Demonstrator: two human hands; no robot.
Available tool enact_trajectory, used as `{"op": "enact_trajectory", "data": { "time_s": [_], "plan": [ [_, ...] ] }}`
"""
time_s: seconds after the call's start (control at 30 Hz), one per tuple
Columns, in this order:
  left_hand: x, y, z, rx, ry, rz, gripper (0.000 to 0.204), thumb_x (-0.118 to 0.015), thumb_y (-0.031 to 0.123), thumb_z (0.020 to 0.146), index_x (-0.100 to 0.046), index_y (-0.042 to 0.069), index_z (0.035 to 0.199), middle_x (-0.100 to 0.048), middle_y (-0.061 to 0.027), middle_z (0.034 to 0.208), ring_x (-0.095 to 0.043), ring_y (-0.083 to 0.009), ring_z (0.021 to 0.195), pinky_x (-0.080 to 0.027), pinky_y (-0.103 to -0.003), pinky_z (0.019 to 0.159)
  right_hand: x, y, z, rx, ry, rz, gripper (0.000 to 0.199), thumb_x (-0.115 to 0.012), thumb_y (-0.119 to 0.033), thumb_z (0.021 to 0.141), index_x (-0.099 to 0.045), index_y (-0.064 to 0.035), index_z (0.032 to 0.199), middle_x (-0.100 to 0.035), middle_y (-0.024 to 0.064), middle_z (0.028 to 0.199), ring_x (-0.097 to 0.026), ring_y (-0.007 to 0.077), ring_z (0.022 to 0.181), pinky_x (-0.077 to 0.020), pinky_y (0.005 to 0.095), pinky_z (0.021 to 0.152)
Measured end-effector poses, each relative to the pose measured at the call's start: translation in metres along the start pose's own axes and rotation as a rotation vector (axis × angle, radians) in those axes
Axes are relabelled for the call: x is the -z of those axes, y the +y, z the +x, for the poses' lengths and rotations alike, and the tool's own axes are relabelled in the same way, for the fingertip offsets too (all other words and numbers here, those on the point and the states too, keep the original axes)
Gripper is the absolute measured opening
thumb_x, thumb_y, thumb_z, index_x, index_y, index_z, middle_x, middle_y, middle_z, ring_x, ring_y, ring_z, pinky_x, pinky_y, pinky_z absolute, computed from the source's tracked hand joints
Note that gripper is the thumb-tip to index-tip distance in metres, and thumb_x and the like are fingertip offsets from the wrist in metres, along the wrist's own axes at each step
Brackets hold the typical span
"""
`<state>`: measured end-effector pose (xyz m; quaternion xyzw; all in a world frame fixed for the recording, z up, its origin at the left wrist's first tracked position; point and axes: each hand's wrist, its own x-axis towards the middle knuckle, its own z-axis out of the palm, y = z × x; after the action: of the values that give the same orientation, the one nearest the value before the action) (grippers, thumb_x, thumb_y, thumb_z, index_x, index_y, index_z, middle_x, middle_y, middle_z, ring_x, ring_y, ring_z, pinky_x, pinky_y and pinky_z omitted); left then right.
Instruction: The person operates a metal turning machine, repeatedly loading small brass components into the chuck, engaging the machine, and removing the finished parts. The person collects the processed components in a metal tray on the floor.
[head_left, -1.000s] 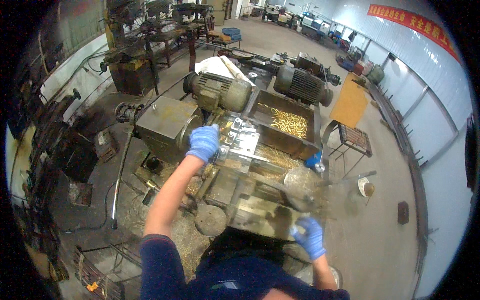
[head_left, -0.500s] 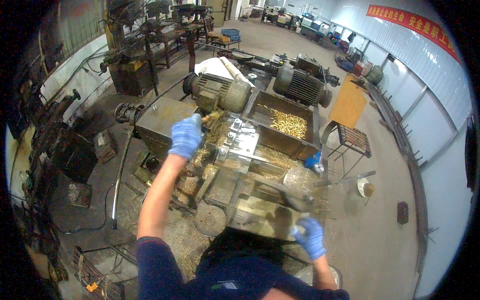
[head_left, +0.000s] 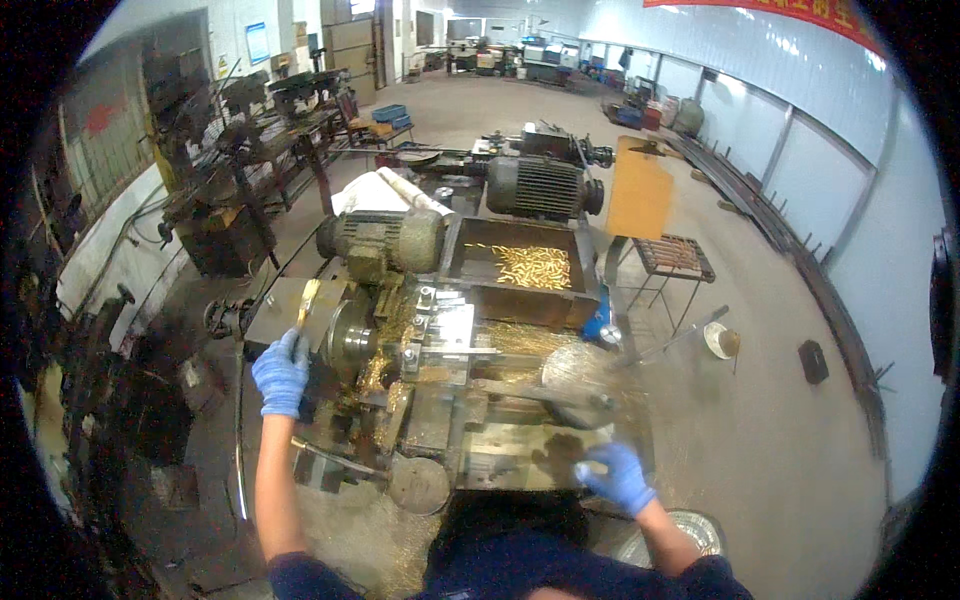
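My left hand [head_left: 281, 375], in a blue glove, is closed around the handle of a brush [head_left: 310, 298]. The brush points up, its pale yellow bristles in front of the lathe's grey headstock box [head_left: 290, 318]. Right of it is the round metal chuck [head_left: 352, 338], with brass-coloured chips below it. My right hand [head_left: 618, 477], also gloved in blue, is by the right front of the lathe, near a wet metal tray [head_left: 510, 445]. Its fingers are bent together with something pale at their tips, too blurred to name.
A metal bin [head_left: 480, 270] behind the tool slide [head_left: 440, 330] holds many small brass pieces. Two electric motors [head_left: 405, 240] stand at the back. On the right are a small metal stand [head_left: 675, 257], an upright tan board [head_left: 640, 190] and long bars along the wall.
My left hand has moved left and down with the brush, away from the tool slide; the brush now points upward. My right hand stays near the tray. The view has tilted up.
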<state>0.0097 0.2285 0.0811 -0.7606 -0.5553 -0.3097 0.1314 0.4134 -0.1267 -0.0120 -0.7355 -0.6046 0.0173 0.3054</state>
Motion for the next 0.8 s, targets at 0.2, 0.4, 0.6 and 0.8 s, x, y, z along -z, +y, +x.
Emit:
{"op": "enact_trajectory", "data": {
  "time_s": [0.2,0.4,0.6,0.8],
  "plan": [
    [0.024,0.008,-0.036,0.233,0.226,-0.445,0.024,-0.058,0.027,0.083,-0.064,0.004,0.087,-0.063,-0.0158,0.078,-0.061,-0.0295,0.068,-0.047,-0.036,0.062,0.019,0.013,-0.007,-0.065,0.002,0.061,0.033,-0.072,-0.035,0.068,-0.066,-0.0049,0.081,-0.063,0.0152,0.087,-0.06,0.0323,0.079,-0.0485,0.0387,0.073],
    [-0.033,0.019,-0.135,0.029,0.027,-0.476,0.016,-0.061,0.017,0.081,-0.063,0.001,0.079,-0.059,-0.0102,0.062,-0.055,-0.0137,0.055,-0.045,-0.029,0.053,0.023,0.034,-0.026,-0.172,0.022,0.006,0.033,-0.07,-0.036,0.068,-0.066,-0.0055,0.08,-0.062,0.0168,0.081,-0.059,0.0333,0.076,-0.0481,0.039,0.068],
    [-0.049,0.028,-0.15,0.15,-0.282,-0.331,0.026,-0.058,0.028,0.079,-0.062,0.004,0.07,-0.058,-0.0157,0.061,-0.055,-0.0314,0.054,-0.043,-0.038,0.054,0.021,0.095,-0.076,-0.585,0.049,0.072,0.034,-0.07,-0.037,0.068,-0.067,-0.0037,0.079,-0.064,0.0154,0.077,-0.063,0.0289,0.072,-0.0491,0.0356,0.068],
    [-0.045,0.03,-0.132,0.082,-0.327,-0.234,0.033,-0.055,0.037,0.081,-0.064,0.006,0.074,-0.06,-0.0172,0.068,-0.057,-0.0345,0.064,-0.044,-0.042,0.061,0.018,0.201,-0.212,-0.943,0.328,0.106,0.031,-0.069,-0.033,0.071,-0.067,-0.0027,0.078,-0.065,0.0128,0.068,-0.062,0.0198,0.057,-0.0493,0.0341,0.058]
  ]
}}
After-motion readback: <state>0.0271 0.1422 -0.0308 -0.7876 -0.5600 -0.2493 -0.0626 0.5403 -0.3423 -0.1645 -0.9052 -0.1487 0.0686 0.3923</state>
